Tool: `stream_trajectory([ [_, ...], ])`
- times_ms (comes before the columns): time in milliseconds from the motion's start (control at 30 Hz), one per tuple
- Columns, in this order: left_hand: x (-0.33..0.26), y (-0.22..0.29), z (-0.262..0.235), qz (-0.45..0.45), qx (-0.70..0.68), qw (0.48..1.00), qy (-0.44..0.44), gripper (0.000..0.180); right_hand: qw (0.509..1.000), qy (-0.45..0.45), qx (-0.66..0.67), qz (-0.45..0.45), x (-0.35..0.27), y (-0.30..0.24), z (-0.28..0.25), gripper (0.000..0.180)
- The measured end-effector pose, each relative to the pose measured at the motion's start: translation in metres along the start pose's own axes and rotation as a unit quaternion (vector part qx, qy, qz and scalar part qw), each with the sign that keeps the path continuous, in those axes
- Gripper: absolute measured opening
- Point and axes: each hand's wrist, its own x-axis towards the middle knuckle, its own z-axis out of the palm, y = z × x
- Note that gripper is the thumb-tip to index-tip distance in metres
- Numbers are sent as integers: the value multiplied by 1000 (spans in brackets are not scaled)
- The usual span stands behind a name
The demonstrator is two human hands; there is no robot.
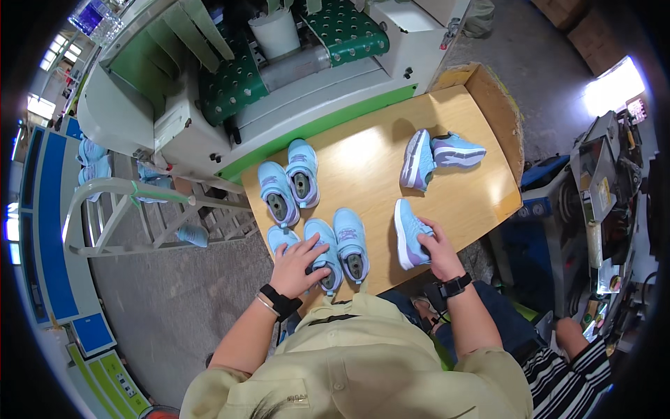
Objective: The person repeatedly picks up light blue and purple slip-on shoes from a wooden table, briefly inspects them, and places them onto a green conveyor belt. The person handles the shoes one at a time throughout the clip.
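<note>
My right hand [441, 251] grips a light blue sneaker [410, 234] by its upper. That sneaker is tipped on its side, its white and purple sole edge facing left. My left hand [298, 264] lies with fingers spread over a blue sneaker [322, 244] and partly hides another sneaker [278, 235] beside it. A further sneaker [350, 241] stands just right of that hand. Farther back on the left, two more sneakers [273, 183] [302, 164] stand upright. Dark inserts show in several shoe openings. At the far right, two sneakers [419, 164] [457, 150] lie on their sides.
The wooden tabletop [363, 150] adjoins a machine with a perforated green conveyor [345, 31]. A cardboard sheet [495, 115] edges the table's right side. Left stands a metal rack [105, 209] with more blue shoes [192, 235]. Someone in a striped garment [569, 377] is close at my right.
</note>
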Motion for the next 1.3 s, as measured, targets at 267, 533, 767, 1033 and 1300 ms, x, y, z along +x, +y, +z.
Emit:
stream_trajectory([
  [267, 1, -1, -4, 1, -13, 1000, -19, 60, 996, -72, 5, -48, -19, -30, 43, 57],
  [533, 0, -1, -4, -2, -13, 1000, -14, 60, 975, -100, -121, -155, -13, -30, 63, 57],
  [767, 1, 3, -6, -8, -13, 1000, -18, 60, 950, -13, -226, -216, -10, -16, 55, 55],
  [1033, -2, 6, -8, -14, -23, 1000, -13, 59, 880, 105, -431, -169, 81, -60, -39, 39],
  [1300, 4, 5, -11, -9, -10, 1000, -27, 59, 660, 258, -593, -382, 181, -99, -72, 54],
])
